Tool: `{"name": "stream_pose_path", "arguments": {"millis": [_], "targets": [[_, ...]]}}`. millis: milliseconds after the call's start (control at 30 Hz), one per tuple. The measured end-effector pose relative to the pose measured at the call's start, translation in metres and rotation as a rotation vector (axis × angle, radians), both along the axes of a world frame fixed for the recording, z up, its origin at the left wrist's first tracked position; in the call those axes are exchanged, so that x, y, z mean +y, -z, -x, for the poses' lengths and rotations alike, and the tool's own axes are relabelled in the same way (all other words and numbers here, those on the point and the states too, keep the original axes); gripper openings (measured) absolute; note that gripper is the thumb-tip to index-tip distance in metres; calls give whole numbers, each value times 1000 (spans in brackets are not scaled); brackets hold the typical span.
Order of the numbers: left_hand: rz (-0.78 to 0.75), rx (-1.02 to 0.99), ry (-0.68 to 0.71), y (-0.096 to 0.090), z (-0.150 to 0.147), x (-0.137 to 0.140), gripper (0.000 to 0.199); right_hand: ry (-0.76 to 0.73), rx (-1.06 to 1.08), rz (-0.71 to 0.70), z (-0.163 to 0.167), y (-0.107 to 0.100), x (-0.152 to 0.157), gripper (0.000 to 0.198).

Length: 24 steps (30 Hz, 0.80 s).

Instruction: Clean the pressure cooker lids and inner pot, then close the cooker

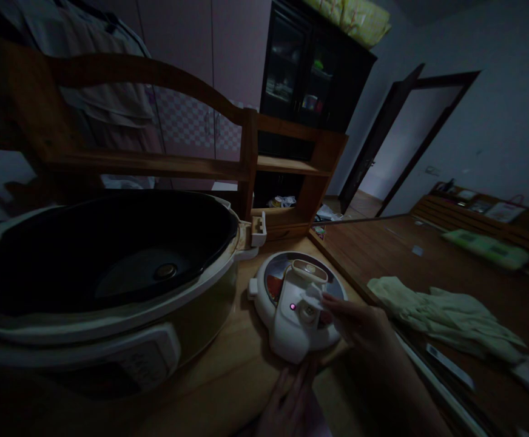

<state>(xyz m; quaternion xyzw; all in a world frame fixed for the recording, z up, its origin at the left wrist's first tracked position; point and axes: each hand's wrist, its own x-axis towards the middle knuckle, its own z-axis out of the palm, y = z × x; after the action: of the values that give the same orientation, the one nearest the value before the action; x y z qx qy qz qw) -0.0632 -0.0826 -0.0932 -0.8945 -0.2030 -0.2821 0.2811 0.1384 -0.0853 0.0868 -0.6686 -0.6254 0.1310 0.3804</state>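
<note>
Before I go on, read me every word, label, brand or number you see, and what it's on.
No text can be read for certain.
Front panel of the cooker: pale marks, too dim and blurred to read.
Oval piece on the lid: any marking is too small to read.
White remote-like thing at right: no readable lettering.

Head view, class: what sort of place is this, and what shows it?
Probably a bedroom at home: hanging clothes, pink cupboards, and a wide bed-like platform bearing rumpled cloth.
</note>
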Motion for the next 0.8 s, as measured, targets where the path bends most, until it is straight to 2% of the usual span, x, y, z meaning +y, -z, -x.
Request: {"name": "stream_pose_path", "arguments": {"millis": [133,233,333,467,567,800], "targets": [[15,-14,9,3,-2,2,61,-37,-66,-63,6,-18,29,33],[27,-4,44,3,-2,4,59,-97,-260,-45,19,-16,55,46],[46,-52,73,6,-3,5,60,-88,-384,-40,32,-11,74,52],[37,-107,118,9,-6,5,59,-88,-467,-8,45,-11,81,53],[48,-104,92,9,-9,3,57,-87,-510,51,49,-8,81,53],[0,-87,34,20,-12,1,61,39,-587,174,56,-8,85,44]]}}
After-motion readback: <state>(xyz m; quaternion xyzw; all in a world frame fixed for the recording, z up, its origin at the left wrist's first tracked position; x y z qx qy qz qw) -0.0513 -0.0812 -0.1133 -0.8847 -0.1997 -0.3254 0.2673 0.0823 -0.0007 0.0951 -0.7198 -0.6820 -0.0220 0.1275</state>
